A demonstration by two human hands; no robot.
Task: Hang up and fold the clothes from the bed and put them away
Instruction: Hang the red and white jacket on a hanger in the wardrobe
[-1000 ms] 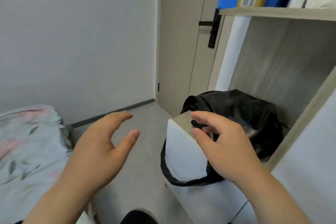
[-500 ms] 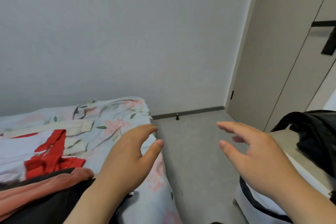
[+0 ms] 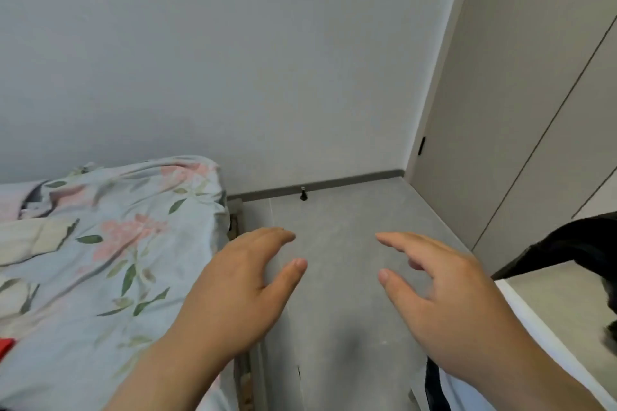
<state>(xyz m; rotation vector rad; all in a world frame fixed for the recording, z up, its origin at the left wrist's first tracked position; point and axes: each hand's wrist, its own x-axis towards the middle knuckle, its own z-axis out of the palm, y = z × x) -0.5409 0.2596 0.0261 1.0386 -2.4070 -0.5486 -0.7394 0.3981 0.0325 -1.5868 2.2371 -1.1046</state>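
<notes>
The left hand (image 3: pixel 240 294) and right hand (image 3: pixel 444 297) hover over the grey floor (image 3: pixel 334 210), fingers (image 3: pixel 267 237) apart and relaxed, holding nothing. On the floral bed (image 3: pixel 100 277) to the left, a cream garment (image 3: pixel 26 237) and a red scrap (image 3: pixel 5 345) lie at the frame's edge. Black fabric (image 3: pixel 574 243) sits on a pale ledge (image 3: pixel 561 297) at the right.

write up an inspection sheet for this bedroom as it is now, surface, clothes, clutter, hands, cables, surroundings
surface: bed, rumpled floral cover
job's things: cream garment lies on the bed at far left; red scrap at the frame edge, mostly cut off
clutter: black fabric item on the white unit at right; bag or garment, cannot tell
hands: left hand and right hand open, held out, holding nothing
cables: nothing seen
surroundings: grey floor, plain wall, door stop by the skirting, beige doors at right
</notes>
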